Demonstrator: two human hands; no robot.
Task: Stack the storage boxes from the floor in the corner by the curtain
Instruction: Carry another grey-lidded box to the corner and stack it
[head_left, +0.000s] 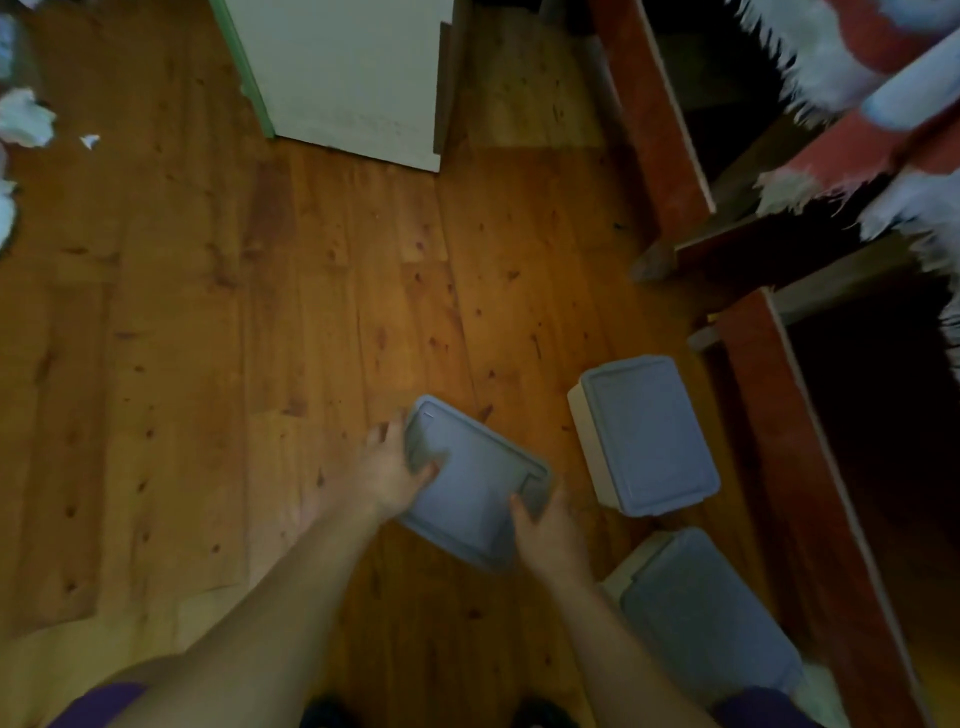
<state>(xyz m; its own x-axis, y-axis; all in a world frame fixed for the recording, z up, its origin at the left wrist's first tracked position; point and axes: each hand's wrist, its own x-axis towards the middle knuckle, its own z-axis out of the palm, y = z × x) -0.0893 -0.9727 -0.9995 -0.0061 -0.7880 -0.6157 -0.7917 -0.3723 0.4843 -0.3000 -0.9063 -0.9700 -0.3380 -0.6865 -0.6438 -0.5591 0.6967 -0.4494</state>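
Box in hand: a grey-lidded storage box (475, 480) is held between both hands, over the wooden floor (208, 364); whether it is lifted or resting there cannot be told.
Left hand: the left hand (387, 470) grasps the box's left end, thumb on the lid, fingers curled round the side.
Right hand: the right hand (545, 527) clasps the near right corner, thumb on the lid.
Boxes left: a second lidded box (644, 436) stands apart to the right; a third lidded box (701, 618) lies nearer, beside the red wooden furniture (779, 415).
Stack: none visible; no box sits on another.
Corner and curtain: not identifiable in view.
Progress: judged early, first box just being taken up, two untouched.
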